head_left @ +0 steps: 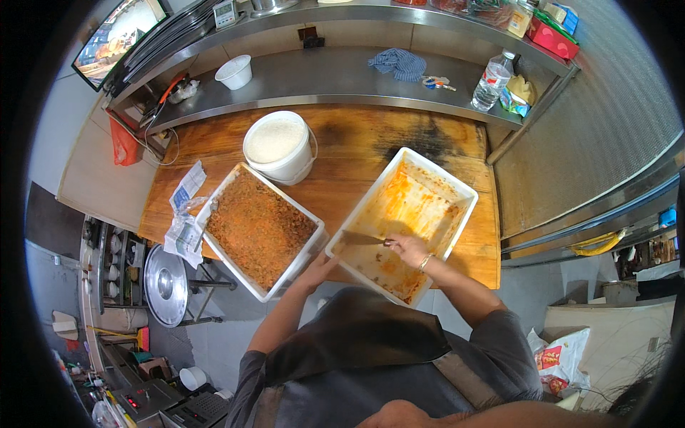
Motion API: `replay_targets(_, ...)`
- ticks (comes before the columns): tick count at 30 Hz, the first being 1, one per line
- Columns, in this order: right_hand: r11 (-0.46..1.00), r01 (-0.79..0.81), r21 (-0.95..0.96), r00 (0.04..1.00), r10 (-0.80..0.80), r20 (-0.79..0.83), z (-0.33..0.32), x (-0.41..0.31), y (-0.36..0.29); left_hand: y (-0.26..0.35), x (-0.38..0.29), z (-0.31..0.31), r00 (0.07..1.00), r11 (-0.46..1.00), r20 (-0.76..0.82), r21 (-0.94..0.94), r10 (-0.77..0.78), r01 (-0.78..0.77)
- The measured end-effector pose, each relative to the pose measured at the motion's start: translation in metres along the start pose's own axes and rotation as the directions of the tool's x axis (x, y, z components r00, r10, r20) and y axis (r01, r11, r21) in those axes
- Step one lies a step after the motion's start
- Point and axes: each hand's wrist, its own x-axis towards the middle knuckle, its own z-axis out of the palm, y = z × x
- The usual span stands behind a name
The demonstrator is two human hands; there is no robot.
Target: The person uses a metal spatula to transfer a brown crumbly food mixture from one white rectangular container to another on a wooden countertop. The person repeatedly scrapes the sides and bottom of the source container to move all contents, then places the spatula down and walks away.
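Note:
My right hand (409, 250) is closed around the handle of a flat-bladed scraper (364, 238). Its blade points left inside a white plastic tub (465, 206) near that tub's left corner. Orange, oily smears and brown crumbs coat the tub's bottom and walls. My left hand (318, 270) grips the same tub at its left corner, in the gap between two tubs. To the left stands a second white tub (267, 296), filled nearly to the rim with an orange-brown crumbly food mix (259, 227). A metal utensil handle (206, 224) leans at its left edge.
Behind the filled tub stands a white bucket (305, 172) of white granules. Crumpled printed packaging (184, 235) lies left on the wooden table (342, 203). A steel shelf (321, 80) crosses behind, bearing a plastic bowl (235, 74), striped cloth (398, 63), keys (439, 82) and a water bottle (492, 83).

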Motion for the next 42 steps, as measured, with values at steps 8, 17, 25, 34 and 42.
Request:
replay_targets(8, 0.909, 0.228, -0.349, 0.966, -0.255, -0.033, -0.065, 0.059, 0.037, 0.015, -0.009, 0.003, 0.997, 0.998, 0.025, -0.002, 0.066, -0.066)
replay_targets(17, 0.907, 0.326, -0.267, 0.931, -0.258, 0.26, -0.039, 0.09, 0.0, 0.019, -0.001, -0.004, 0.997, 0.997, 0.04, 0.032, 0.069, -0.071)
replay_targets(25, 0.929, 0.369, 0.016, 0.862, -0.349, 0.368, -0.027, 0.095, -0.013, 0.022, 0.005, -0.015, 0.994, 0.992, 0.036, 0.072, 0.1, -0.103)
replay_targets(34, 0.933, 0.36, -0.002, 0.73, -0.28, 0.623, -0.072, 0.084, 0.016, 0.025, 0.002, -0.012, 0.998, 0.998, -0.004, 0.016, 0.062, -0.062)
replay_targets(42, 0.828, 0.117, -0.549, 0.852, 0.201, 0.484, -0.143, 0.132, 0.046, 0.029, -0.001, -0.011, 1.0, 1.0, -0.003, 0.005, 0.026, -0.026)
